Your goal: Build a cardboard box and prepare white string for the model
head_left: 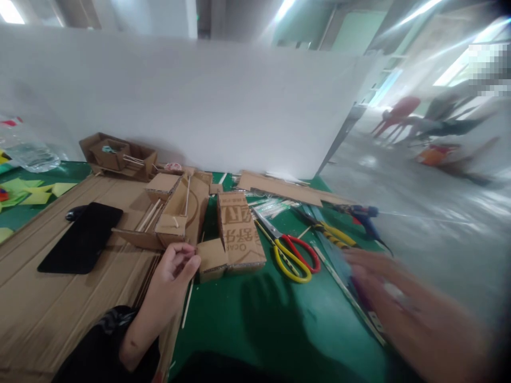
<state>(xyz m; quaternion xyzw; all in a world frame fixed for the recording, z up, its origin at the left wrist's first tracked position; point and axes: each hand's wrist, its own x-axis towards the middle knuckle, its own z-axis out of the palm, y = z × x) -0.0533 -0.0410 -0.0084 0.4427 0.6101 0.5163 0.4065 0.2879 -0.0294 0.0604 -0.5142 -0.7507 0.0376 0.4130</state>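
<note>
My left hand (178, 274) has its fingers curled at the left edge of a small cardboard box (212, 258); whether it grips the box is hard to tell. That box touches a larger printed cardboard box (241, 231). Behind my left hand stands a cardboard structure (171, 218) with thin sticks. My right hand (399, 298) is smeared by motion at the right, over the table edge, near a purple item (361, 292) and a long strip (347, 292). Scissors (293, 255) with red and yellow handles lie between the printed box and my right hand.
Yellow-handled pliers (337, 234) and a glue gun (365, 215) lie at the right. Cardboard strips (279, 186) are at the back by a white partition (199, 101). A phone-like black slab (82, 239), a bottle (30, 149) and another cardboard box (120, 157) are left.
</note>
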